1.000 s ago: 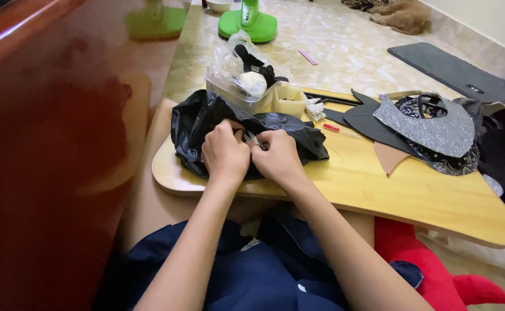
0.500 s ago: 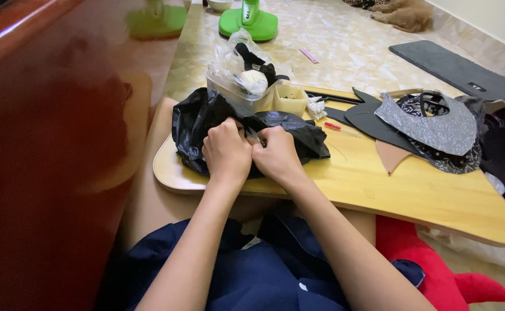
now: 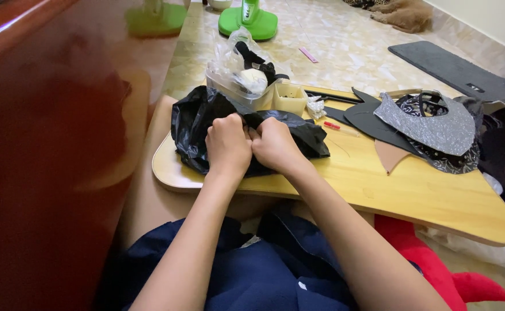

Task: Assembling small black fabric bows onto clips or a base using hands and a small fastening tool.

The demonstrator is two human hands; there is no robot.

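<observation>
Presently both fists are clamped on the crumpled glossy black plastic bag (image 3: 206, 129): left hand (image 3: 227, 145) and right hand (image 3: 276, 145) touching, drawn closer than a second ago. The bag lies on the pale wooden lap table (image 3: 413, 193), bunched tighter, beside the clear plastic container (image 3: 235, 86).

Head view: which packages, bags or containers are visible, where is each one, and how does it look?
Crumpled black plastic bag: near left of the wooden lap table, gripped by left hand and right hand.
Clear plastic bag: behind it, crinkled, holding black and white items.
Small cream square box: beside the clear bag, open.
</observation>
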